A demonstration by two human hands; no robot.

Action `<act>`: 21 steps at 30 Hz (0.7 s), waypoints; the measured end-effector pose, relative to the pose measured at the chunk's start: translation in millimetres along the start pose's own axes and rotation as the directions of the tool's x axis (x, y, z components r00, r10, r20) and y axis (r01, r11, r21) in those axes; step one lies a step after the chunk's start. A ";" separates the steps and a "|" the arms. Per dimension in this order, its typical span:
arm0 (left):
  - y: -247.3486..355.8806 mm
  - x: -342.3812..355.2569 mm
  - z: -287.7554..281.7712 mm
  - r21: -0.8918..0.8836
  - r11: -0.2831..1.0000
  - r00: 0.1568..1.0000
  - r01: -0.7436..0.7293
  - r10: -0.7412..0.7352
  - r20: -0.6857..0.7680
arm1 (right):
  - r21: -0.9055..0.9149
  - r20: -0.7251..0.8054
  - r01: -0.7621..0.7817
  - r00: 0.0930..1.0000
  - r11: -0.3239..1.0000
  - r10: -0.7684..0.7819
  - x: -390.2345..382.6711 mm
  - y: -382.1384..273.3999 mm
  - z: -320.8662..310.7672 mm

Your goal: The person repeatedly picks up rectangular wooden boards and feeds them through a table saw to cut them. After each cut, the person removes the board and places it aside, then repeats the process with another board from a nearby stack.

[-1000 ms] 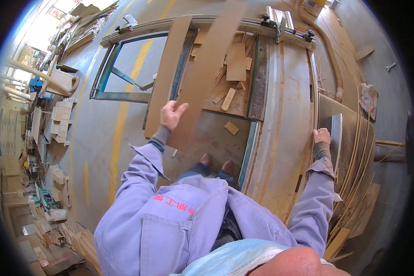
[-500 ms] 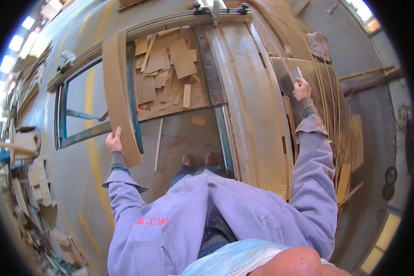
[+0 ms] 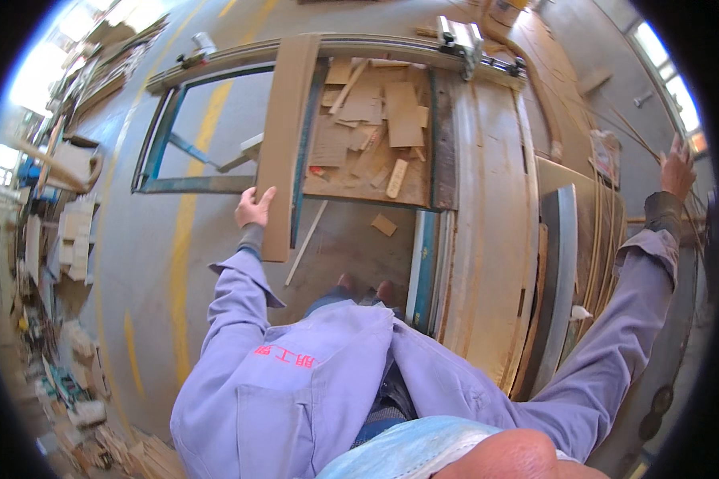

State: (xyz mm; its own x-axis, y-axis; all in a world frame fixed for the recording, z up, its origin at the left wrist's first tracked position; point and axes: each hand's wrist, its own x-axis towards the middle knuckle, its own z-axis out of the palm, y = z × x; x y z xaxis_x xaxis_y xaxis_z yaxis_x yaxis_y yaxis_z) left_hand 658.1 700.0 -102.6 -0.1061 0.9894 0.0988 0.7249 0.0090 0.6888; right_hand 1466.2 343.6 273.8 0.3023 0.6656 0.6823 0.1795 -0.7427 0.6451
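A long brown board [image 3: 287, 152] lies lengthwise across the sliding frame [image 3: 196, 185], its near end overhanging towards me. My left hand [image 3: 254, 207] grips the board's left edge near that end, the thumb against it. Far to the right, my right hand [image 3: 677, 169] is stretched out at arm's length with its fingers extended. Thin wood strips [image 3: 631, 130] run close to that hand; whether any touches it I cannot make out. Between my right arm and the machine table [image 3: 487, 239] stands a long grey bar [image 3: 558, 279].
Wooden offcuts [image 3: 359, 104] lie on a panel beyond my feet. A metal rail [image 3: 367, 49] with a clamp-like fitting [image 3: 461, 41] crosses the far side. A narrow white strip [image 3: 306, 243] and a small offcut [image 3: 383, 225] are on the floor. Scrap [image 3: 76, 231] is piled at left.
My right hand has swung outward to the right from beside the machine table, where it pinched a thin strip; its fingers now extend. My left hand stays on the board as the view shifts.
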 end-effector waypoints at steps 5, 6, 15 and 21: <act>2.4 -7.3 -4.8 0.174 0.982 0.990 -0.072 0.091 -0.105 | 0.677 -0.369 0.378 0.917 0.632 -0.152 -23.1 -159.4 -133.9; 3.1 -9.0 -9.3 0.214 0.971 0.985 -0.108 0.134 -0.109 | 0.770 -0.378 0.419 0.907 0.481 -0.185 -57.8 -197.4 -163.8; -6.0 -28.0 -28.6 0.381 0.868 0.943 -0.318 0.251 0.217 | 0.973 -0.230 0.181 0.757 -0.142 -0.611 -374.8 -335.8 -332.7; -5.4 -26.8 -23.1 0.366 0.884 0.949 -0.291 0.218 0.230 | 0.980 -0.197 0.178 0.765 -0.092 -0.613 -447.1 -316.7 -322.4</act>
State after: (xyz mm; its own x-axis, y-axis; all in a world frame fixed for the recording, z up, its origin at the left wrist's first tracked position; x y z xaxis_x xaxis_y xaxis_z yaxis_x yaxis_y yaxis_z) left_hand 641.4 670.1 -92.4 0.2136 0.9738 0.0783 0.9208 -0.2275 0.3168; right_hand 972.4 304.7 -124.7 -0.0630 0.9788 0.1949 0.9545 0.1161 -0.2748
